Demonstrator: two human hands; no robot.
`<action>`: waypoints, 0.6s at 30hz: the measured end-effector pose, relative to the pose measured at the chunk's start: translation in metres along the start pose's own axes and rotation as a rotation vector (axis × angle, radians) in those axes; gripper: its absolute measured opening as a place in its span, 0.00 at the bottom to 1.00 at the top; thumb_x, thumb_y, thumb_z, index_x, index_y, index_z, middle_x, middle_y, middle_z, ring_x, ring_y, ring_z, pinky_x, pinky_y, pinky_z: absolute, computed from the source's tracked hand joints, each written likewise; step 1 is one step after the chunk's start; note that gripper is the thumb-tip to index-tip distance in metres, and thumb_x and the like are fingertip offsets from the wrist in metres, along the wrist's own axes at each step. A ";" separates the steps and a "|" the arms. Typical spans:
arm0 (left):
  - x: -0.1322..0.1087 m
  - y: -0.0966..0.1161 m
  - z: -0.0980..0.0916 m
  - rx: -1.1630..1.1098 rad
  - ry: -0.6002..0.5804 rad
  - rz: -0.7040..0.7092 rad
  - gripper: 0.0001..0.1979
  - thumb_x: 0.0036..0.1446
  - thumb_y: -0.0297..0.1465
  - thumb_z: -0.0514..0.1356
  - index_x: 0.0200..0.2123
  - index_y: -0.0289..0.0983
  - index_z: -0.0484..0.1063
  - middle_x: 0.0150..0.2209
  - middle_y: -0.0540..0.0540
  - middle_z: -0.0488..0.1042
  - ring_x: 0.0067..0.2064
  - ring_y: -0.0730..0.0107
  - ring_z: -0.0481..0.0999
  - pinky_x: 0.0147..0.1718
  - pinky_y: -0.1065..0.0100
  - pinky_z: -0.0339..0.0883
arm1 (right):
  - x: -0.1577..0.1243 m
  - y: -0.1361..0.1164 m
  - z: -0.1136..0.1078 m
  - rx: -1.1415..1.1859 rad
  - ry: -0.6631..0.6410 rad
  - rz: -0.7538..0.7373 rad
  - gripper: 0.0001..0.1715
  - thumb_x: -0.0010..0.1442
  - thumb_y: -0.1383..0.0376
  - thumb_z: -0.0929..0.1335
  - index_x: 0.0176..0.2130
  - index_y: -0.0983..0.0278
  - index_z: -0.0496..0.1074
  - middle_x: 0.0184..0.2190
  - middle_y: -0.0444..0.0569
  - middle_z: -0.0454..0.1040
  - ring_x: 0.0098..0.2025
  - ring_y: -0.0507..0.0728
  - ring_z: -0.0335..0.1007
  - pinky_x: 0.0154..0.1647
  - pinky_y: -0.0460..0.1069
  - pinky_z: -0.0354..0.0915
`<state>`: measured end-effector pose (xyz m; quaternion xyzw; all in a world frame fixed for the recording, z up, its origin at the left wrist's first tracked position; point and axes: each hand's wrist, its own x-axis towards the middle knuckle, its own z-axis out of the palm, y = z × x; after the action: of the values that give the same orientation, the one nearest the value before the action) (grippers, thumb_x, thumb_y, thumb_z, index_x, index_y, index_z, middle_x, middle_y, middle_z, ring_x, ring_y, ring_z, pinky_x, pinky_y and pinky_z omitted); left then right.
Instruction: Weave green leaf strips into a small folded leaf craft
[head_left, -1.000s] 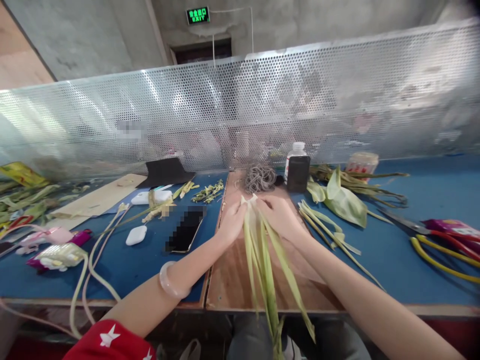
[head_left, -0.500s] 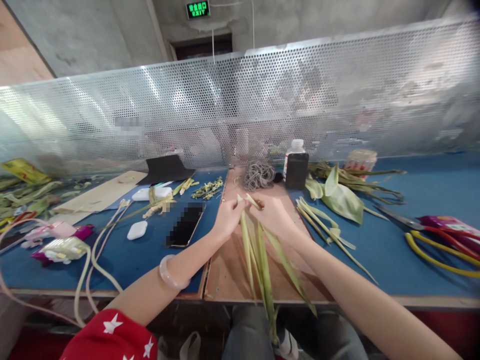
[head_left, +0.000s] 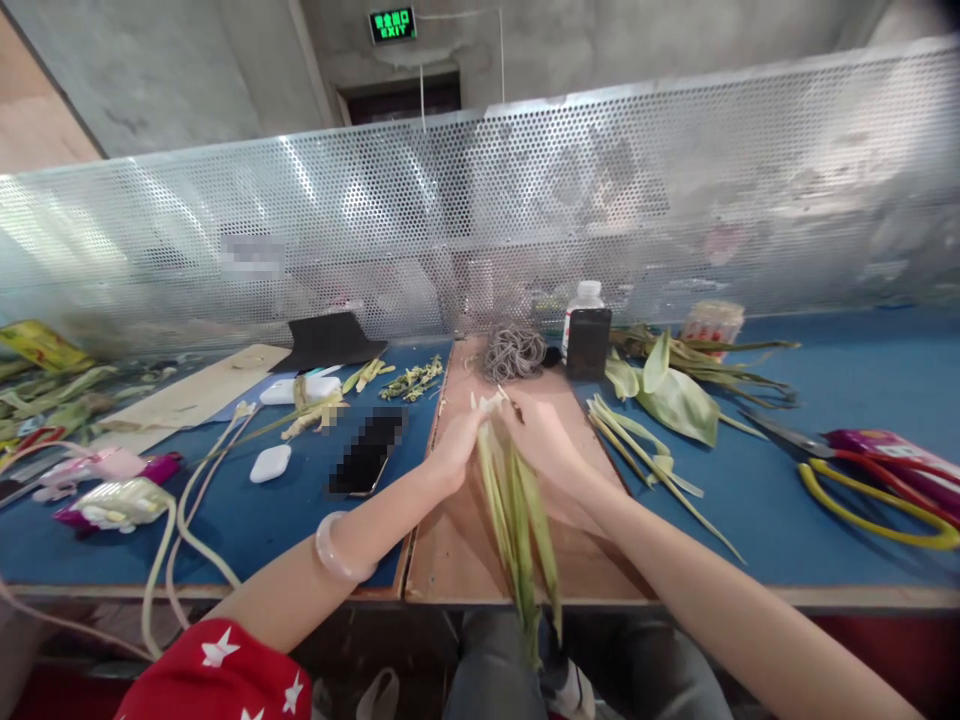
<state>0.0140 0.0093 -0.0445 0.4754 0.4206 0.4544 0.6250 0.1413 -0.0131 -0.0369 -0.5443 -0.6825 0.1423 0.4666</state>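
Long pale-green leaf strips (head_left: 517, 530) hang from between my hands, over the wooden board (head_left: 450, 545) and past the table's front edge. My left hand (head_left: 459, 440) is closed on the pale upper ends of the strips. Close beside it, my right hand (head_left: 541, 428) has its fingers bent and pinched at the same ends; part of the grip is hidden behind the hand. Just beyond both hands lies a tangled coil of grey cord (head_left: 514, 352). More cut leaf strips (head_left: 652, 450) lie to the right of the board.
Scissors (head_left: 862, 465) with red and yellow handles lie at the right. A bottle (head_left: 589, 330) with a dark lower part stands behind my right hand. A phone (head_left: 369, 450), a white case (head_left: 270, 463) and cables (head_left: 187, 520) lie to the left. A perforated metal screen (head_left: 375, 220) closes off the back.
The strip that hung apart on the right has swung in toward the others, so the bunch is narrower. My right hand has shifted slightly with it. The view has moved a little.
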 end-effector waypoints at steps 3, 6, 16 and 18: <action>-0.005 0.006 0.004 -0.223 -0.048 -0.269 0.13 0.52 0.36 0.57 0.33 0.32 0.74 0.24 0.45 0.76 0.26 0.65 0.75 0.34 0.63 0.69 | -0.001 0.000 0.005 0.113 0.038 0.045 0.14 0.62 0.64 0.57 0.32 0.66 0.69 0.33 0.53 0.75 0.32 0.54 0.67 0.35 0.47 0.60; -0.007 0.013 0.003 -0.259 -0.112 -0.359 0.16 0.54 0.38 0.56 0.35 0.30 0.74 0.24 0.42 0.77 0.24 0.62 0.76 0.30 0.62 0.71 | 0.002 0.004 0.005 0.259 0.059 0.100 0.15 0.60 0.61 0.58 0.30 0.66 0.68 0.31 0.51 0.74 0.33 0.55 0.67 0.34 0.48 0.61; 0.008 0.014 -0.005 -0.168 -0.128 -0.336 0.21 0.54 0.42 0.59 0.43 0.31 0.74 0.27 0.42 0.79 0.25 0.64 0.77 0.28 0.67 0.73 | 0.004 0.005 0.009 0.457 0.094 0.197 0.12 0.61 0.60 0.59 0.38 0.65 0.66 0.34 0.49 0.73 0.34 0.54 0.70 0.35 0.48 0.66; 0.007 0.014 -0.003 -0.165 -0.131 -0.308 0.21 0.55 0.42 0.57 0.42 0.31 0.75 0.27 0.42 0.79 0.24 0.65 0.77 0.28 0.67 0.73 | 0.004 0.004 0.013 0.482 0.107 0.211 0.12 0.61 0.60 0.59 0.39 0.64 0.65 0.33 0.49 0.72 0.35 0.53 0.70 0.35 0.48 0.67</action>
<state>0.0102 0.0192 -0.0318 0.3811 0.4083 0.3543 0.7500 0.1330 -0.0040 -0.0447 -0.4925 -0.5427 0.3194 0.6007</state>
